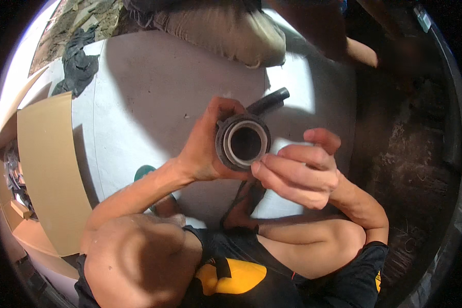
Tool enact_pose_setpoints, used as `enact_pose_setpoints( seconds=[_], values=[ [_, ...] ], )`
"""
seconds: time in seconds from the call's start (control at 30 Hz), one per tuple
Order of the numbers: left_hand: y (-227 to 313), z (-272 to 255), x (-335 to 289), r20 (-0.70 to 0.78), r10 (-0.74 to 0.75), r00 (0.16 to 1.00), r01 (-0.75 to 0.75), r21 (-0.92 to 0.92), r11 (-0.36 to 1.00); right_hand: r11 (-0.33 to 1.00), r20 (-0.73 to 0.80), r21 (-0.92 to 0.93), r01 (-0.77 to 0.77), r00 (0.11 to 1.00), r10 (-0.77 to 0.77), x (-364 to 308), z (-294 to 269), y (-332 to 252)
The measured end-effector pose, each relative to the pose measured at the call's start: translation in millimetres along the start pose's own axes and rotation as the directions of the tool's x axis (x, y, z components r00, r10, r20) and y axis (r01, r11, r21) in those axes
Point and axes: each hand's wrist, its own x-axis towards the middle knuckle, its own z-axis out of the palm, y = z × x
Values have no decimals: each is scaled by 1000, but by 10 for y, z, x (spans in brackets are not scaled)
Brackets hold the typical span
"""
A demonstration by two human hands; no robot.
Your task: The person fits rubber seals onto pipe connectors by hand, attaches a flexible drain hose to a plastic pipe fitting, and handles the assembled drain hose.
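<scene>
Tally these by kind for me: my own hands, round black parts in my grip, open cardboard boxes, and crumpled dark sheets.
Own hands: 2 (left hand, right hand)
Round black part: 1
Open cardboard box: 1
Crumpled dark sheet: 1
Total: 5

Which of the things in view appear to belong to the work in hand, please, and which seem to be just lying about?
In use, apparently:
black cylindrical part, held by the left hand
pale inner ring, right hand at its lower-right edge
black tube behind the part

Lying about, apparently:
open cardboard box
crumpled dark sheet
green object, partly hidden
</scene>
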Motion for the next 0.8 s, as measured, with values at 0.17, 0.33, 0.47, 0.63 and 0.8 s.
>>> enact_pose_setpoints(
  seconds=[0.17,0.33,0.47,0.63,0.8],
  values=[
    [-9,2,33,-30,-12,999,11,-40,999,998,-13,-31,-59,998,59,-23,10,25],
    [29,-39,14,-47,21,999,-22,-36,999,996,-30,-46,-76,997,75,26,13,8],
    [-15,-59,15,-24,23,999,-23,-7,1000,998,-16,-35,-52,999,51,-3,14,47],
    [-2,-37,43,-10,21,1000,-21,-23,1000,998,-36,39,-43,998,45,-29,97,155],
    [125,-71,54,30,-18,999,18,-11,1000,995,-37,104,-1,999,5,61,80,217]
  ],
)
